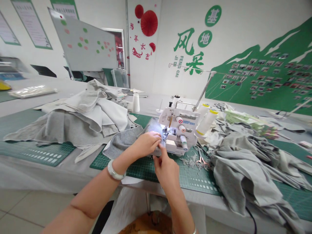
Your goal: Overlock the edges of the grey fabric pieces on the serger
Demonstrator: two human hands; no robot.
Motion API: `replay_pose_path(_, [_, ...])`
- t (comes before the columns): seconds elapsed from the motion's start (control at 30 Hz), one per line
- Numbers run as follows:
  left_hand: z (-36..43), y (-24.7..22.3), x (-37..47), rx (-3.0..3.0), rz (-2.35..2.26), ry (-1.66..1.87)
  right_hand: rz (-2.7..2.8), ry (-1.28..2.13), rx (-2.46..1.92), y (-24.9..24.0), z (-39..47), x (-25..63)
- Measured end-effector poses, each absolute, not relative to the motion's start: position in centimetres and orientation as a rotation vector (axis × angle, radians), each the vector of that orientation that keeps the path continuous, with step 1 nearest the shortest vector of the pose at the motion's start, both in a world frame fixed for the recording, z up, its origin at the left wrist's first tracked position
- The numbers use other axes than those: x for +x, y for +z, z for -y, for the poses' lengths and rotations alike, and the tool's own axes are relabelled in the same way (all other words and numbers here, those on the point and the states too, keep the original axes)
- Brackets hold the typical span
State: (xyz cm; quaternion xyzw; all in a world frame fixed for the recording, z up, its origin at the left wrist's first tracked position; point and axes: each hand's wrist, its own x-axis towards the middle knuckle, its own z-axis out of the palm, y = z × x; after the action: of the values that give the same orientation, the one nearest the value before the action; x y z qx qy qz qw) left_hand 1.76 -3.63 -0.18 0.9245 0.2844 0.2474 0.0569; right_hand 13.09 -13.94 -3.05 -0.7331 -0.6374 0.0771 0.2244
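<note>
In the head view, a white sewing machine stands on the table, near the middle of its front edge, and its light is on at the needle. The grey cloth lies at the left side of the machine and reaches to the needle area. The left hand rests on this cloth just beside the needle, with the fingers close together; if they also grip it, I cannot tell. On the left wrist there is a pale bangle. The right hand is nearer to the front edge, and its thumb and index finger are narrow, holding the near border of the cloth. The two hands are very near each other.

Under the work is a green cutting mat. On it, to the right of the machine, scissors lie beside thread scraps. Two cones with yellow tops stand behind the machine. The left pile of fabric is toward the table's left side, and the right pile hangs over the front edge. One white cone stands upright beside the left pile.
</note>
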Motion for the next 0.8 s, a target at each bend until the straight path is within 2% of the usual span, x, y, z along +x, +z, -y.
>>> replay_pose_path(0.17, [3.0,-0.6,1.5,2.696,-0.869,0.805,1.764,0.227,-2.040,-2.8,14.0,12.9])
replay_pose_path(0.8, [2.3,0.1,2.3,2.784,-1.065,0.668,1.792,0.189,-2.096,-2.6,13.7,13.0])
